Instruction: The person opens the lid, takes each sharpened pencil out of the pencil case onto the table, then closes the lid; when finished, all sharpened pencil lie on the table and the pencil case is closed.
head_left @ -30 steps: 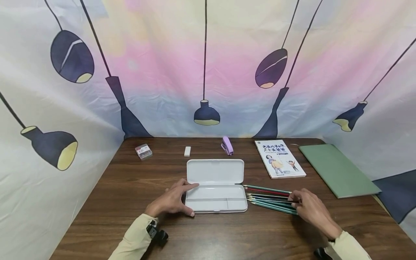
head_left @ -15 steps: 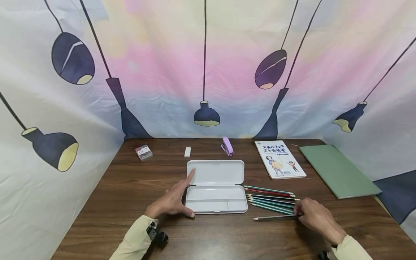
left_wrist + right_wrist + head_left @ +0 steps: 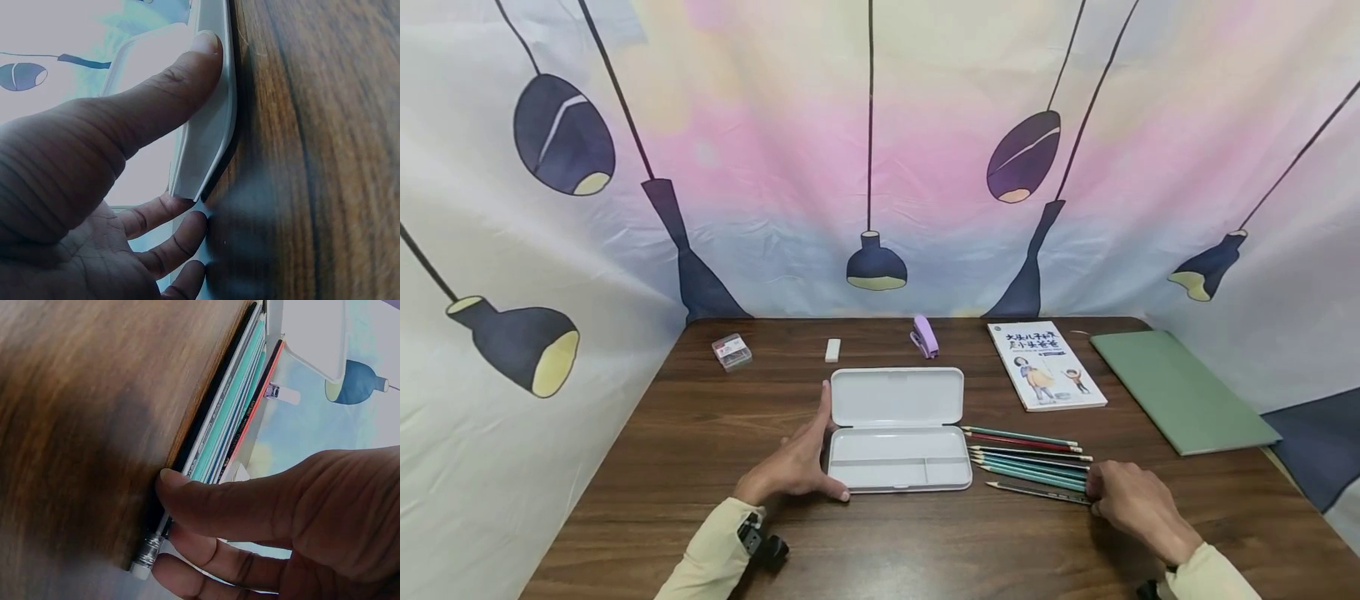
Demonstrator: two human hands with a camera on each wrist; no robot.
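A white pencil case (image 3: 880, 475) lies with its lid raised and its compartments bare. My left hand (image 3: 793, 468) holds the case's left end; in the left wrist view the thumb (image 3: 181, 81) presses the front wall and the other fingers bend around the end. With its thumb and fingers, my right hand (image 3: 1133, 500) pinches a dark pencil (image 3: 1036, 492) near the eraser end. That pencil lies at the near side of several teal, black and red pencils (image 3: 1030, 477), tips toward the case. In the right wrist view its metal ferrule (image 3: 149, 550) shows beside the fingers.
Along the back of the wooden table (image 3: 880, 550) are a small clear box (image 3: 732, 352), a white eraser (image 3: 832, 350) and a purple stapler (image 3: 924, 337). A picture book (image 3: 1047, 367) and a green folder (image 3: 1183, 392) lie at the right. A printed curtain hangs behind.
My right hand drew the dark pencil toward me out of the group, then turned it in beside the others. My left index finger moved off the case's inside to the lid's left edge.
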